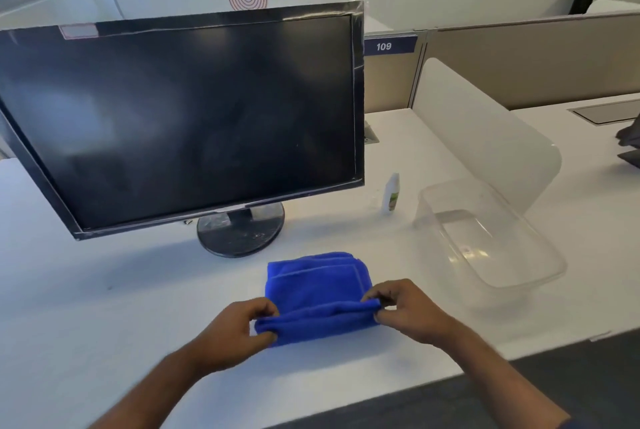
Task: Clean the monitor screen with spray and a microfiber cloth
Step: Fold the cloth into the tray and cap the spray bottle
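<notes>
The blue microfiber cloth (317,293) lies folded on the white desk (104,307) just in front of the monitor (180,117) stand, and both hands are at its near edge: the left hand (239,331) pinches the left corner between thumb and curled fingers, the right hand (408,311) pinches the right corner likewise. This looks like readying or folding the cloth; whether wiping has begun I cannot tell. The small spray bottle (391,193) stands untouched right of the monitor, beside a clear plastic tub (491,238). Next, one hand must free itself for it.
</notes>
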Motion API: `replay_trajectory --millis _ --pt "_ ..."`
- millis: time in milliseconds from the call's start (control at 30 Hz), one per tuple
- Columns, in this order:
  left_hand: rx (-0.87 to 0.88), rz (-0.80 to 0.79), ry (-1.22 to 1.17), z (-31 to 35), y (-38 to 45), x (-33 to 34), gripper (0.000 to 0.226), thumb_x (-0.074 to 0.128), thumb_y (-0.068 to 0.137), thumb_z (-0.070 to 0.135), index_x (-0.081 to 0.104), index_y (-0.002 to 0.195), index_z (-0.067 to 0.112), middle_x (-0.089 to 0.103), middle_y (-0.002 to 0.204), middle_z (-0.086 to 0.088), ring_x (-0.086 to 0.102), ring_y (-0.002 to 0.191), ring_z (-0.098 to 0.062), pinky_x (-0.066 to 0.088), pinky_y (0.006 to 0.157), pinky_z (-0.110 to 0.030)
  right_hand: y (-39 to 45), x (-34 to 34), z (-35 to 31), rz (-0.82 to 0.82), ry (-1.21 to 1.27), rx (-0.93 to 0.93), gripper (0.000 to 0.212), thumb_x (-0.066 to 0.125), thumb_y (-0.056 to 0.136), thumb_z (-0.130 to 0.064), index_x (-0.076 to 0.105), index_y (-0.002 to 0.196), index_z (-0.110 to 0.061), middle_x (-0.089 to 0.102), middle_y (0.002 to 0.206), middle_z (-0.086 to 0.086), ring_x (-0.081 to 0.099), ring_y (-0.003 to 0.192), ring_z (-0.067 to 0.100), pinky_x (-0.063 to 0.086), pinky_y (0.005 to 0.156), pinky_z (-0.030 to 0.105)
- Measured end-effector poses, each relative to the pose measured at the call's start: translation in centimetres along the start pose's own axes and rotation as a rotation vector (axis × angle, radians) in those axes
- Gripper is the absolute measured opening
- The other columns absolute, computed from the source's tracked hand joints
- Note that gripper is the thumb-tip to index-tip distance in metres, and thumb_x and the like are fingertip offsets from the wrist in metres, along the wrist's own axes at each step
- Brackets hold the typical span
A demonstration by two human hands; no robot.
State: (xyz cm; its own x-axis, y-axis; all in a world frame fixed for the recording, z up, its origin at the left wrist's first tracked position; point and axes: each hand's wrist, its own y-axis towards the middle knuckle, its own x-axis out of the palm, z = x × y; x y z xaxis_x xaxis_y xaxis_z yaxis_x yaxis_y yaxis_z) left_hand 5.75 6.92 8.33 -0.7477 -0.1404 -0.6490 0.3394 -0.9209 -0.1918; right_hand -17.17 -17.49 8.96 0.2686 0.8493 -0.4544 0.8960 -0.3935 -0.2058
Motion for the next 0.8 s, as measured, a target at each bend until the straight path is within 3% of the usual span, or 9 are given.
replay_trajectory --millis 167,300,400,500,633,733,800 --pt "-0.138 0.224 -0.264 0.0 2.3 -0.1 0.011 0.060 0.097 0.012 0.064 0.101 0.022 0.071 0.093 0.005 0.065 0.086 -0.013 0.053 0.072 -0.021 2.4 -0.3 -0.7 0.197 0.193 -0.003 0.034 0.058 0.085 0.008 0.072 0.100 -0.019 0.073 0.095 -0.001 0.065 0.089 0.012 0.053 0.079 0.021" --pt "-0.246 0.388 -0.258 -0.1 5.2 0.4 0.011 0.055 0.100 0.022 0.060 0.107 0.030 0.068 0.099 0.010 0.063 0.091 -0.012 0.051 0.076 -0.027 6.4 -0.1 -1.4 0.331 0.126 0.131 0.033 0.055 0.093 -0.001 0.062 0.116 -0.024 0.064 0.107 -0.007 0.059 0.099 0.011 0.050 0.085 0.025" --pt "-0.329 0.476 -0.184 -0.1 7.2 0.7 0.011 0.052 0.101 0.027 0.056 0.112 0.026 0.066 0.101 0.007 0.062 0.092 -0.017 0.050 0.077 -0.033 9.0 0.5 -1.4 0.373 0.038 0.192 0.033 0.051 0.097 -0.007 0.057 0.126 -0.021 0.062 0.111 -0.004 0.056 0.099 0.012 0.044 0.084 0.023" --pt "-0.401 0.508 -0.069 -0.4 8.1 1.1 0.014 0.050 0.101 0.031 0.052 0.113 0.024 0.064 0.099 0.005 0.061 0.090 -0.020 0.047 0.076 -0.034 10.5 1.1 -1.1 0.387 -0.080 0.221 0.035 0.049 0.099 -0.010 0.053 0.133 -0.018 0.064 0.117 0.002 0.055 0.097 0.013 0.045 0.087 0.023" --pt "-0.454 0.492 0.000 -0.7 8.3 1.9 0.009 0.050 0.101 0.031 0.045 0.109 0.029 0.063 0.102 0.004 0.057 0.084 -0.015 0.043 0.072 -0.029 11.0 2.3 -0.1 0.362 -0.221 0.254 0.046 0.050 0.097 -0.013 0.043 0.142 -0.018 0.064 0.105 0.001 0.058 0.094 0.016 0.047 0.088 0.027" --pt "-0.475 0.494 0.023 -0.5 8.5 2.1 0.016 0.052 0.100 0.031 0.048 0.114 0.025 0.064 0.107 0.002 0.059 0.086 -0.016 0.047 0.072 -0.030 11.0 2.8 0.3 0.391 -0.326 0.270 0.053 0.051 0.097 -0.016 0.036 0.148 -0.021 0.057 0.134 0.003 0.055 0.119 0.021 0.045 0.104 0.035" --pt "-0.502 0.508 0.058 -0.3 8.6 1.9 0.023 0.054 0.098 0.035 0.050 0.117 0.022 0.063 0.111 0.000 0.061 0.089 -0.018 0.051 0.074 -0.033 11.0 2.7 0.4 0.431 -0.435 0.220 0.053 0.053 0.096 -0.020 0.037 0.147 -0.022 0.053 0.140 0.001 0.051 0.125 0.021 0.042 0.106 0.037"
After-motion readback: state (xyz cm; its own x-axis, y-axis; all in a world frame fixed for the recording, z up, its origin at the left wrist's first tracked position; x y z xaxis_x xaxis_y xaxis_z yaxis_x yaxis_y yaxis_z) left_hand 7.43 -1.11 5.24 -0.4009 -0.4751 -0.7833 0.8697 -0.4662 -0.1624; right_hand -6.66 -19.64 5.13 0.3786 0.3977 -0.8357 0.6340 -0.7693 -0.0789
